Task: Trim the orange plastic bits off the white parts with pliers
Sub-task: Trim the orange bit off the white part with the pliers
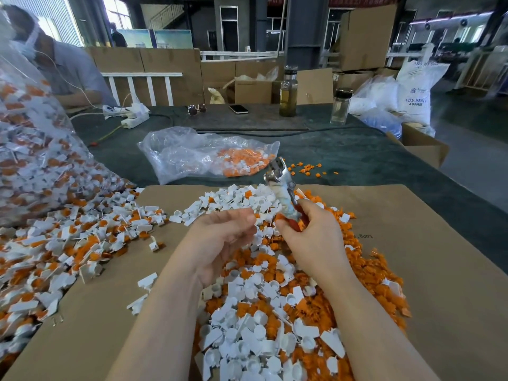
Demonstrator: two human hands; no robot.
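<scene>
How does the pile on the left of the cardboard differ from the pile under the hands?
The left pile spills from the big clear bag, and its white parts mostly carry orange pieces attached. The pile under the hands lies loose on the cardboard, with plain white parts and separate orange scraps mixed together. The left hand and the right hand, which holds the pliers, hover over it. Both piles hold the same white and orange plastic.

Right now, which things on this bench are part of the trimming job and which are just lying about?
Job:
- metal pliers with red handles, gripped in right hand
- left hand, fingers curled, contents unclear
- pile of white plastic parts with orange bits
- brown cardboard sheet

Lying about:
- sunglasses
- smartphone
- two glass bottles
- white power strip
</scene>
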